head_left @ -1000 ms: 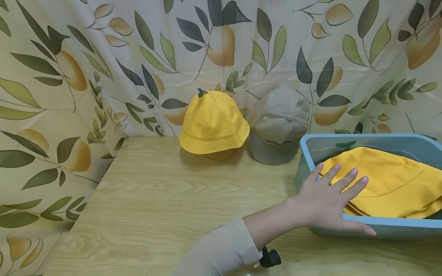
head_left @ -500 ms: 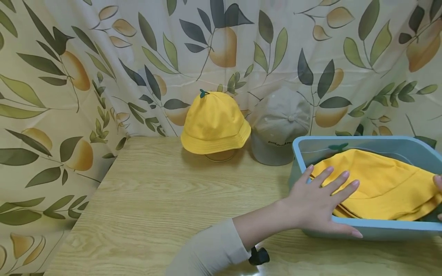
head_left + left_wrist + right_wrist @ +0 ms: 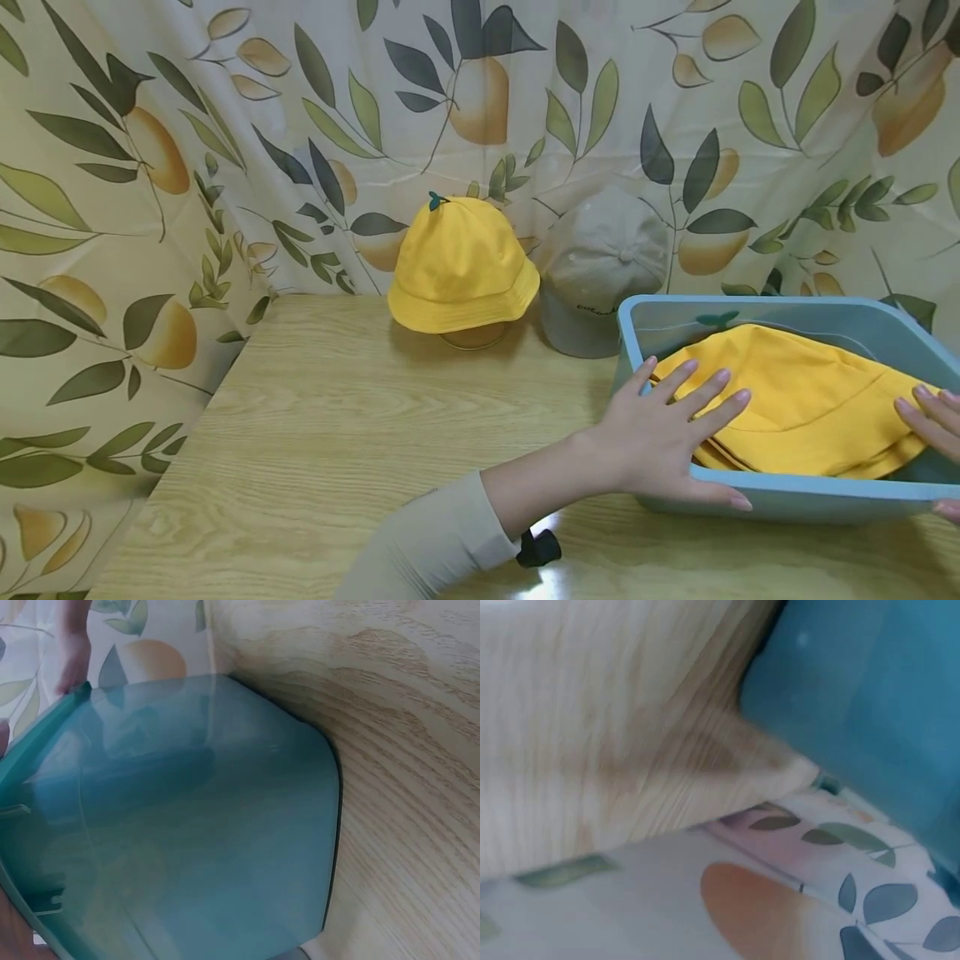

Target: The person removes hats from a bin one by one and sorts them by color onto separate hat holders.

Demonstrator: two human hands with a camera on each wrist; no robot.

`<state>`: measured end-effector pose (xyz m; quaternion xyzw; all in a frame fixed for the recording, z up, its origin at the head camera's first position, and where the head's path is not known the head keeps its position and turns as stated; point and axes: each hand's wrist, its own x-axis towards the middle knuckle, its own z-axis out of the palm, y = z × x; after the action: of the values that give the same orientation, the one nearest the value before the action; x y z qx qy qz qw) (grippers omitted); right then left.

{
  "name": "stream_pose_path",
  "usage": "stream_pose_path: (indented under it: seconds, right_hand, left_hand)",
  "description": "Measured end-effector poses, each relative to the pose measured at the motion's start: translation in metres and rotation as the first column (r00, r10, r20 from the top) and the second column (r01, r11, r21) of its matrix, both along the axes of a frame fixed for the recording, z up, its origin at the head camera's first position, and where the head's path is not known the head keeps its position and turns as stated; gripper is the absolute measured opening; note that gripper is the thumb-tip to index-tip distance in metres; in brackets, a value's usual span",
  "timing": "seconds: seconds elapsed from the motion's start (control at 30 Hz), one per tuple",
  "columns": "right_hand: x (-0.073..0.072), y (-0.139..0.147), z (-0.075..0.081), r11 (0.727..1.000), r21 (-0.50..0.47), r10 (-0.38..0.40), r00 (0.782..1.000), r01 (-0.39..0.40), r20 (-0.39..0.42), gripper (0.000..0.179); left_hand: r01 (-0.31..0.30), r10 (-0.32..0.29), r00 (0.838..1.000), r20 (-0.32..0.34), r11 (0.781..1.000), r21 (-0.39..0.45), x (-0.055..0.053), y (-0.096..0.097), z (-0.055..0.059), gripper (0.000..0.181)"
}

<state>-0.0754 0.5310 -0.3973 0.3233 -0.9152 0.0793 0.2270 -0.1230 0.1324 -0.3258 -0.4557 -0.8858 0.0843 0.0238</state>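
Note:
My left hand [image 3: 667, 442] lies over the left front corner of a blue plastic bin [image 3: 787, 500], its fingers straight and spread and the thumb along the front rim. From the right edge of the head view, my right hand [image 3: 933, 425] reaches over the bin's other end, with straight fingers; the rest of it is cut off. Inside the bin lies a flattened yellow bucket hat [image 3: 795, 400], its brim toward the front. The bin's smooth wall [image 3: 202, 810] fills much of the left wrist view. In the right wrist view, a blue bin corner [image 3: 870, 697] appears at upper right.
Against the patterned curtain [image 3: 300, 125] at the back, a yellow bucket hat [image 3: 461, 267] sits on a round stand [image 3: 476, 337]. Beside it is a grey baseball cap [image 3: 600, 275], close to the bin's back left corner. All stand on a wood-grain table [image 3: 337, 417].
The bin has slid left along the table with the hat in it, and my left hand has moved with it. My right hand has come into view from the right.

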Motion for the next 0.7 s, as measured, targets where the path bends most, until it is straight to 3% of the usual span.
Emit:
stream_pose_path:
  seconds: [0.17, 0.5, 0.7]
  right_hand:
    - [-0.003, 0.005, -0.006, 0.999, 0.012, 0.050, 0.998, -0.050, -0.028, 0.109]
    - [0.015, -0.055, 0.039, 0.996, 0.074, -0.054, 0.998, 0.053, 0.012, 0.101]
    - [0.022, -0.074, 0.043, 0.998, 0.026, -0.064, 0.997, 0.063, 0.043, 0.099]
  left_hand:
    - [0.003, -0.003, 1.000, 0.003, 1.000, 0.000, 0.000, -0.004, 0.000, 0.091]
    - [-0.007, 0.008, 0.998, -0.059, 1.000, 0.026, 0.002, -0.014, -0.003, 0.091]
    - [0.012, -0.011, 0.999, -0.048, 1.000, 0.027, 0.002, -0.020, -0.004, 0.091]
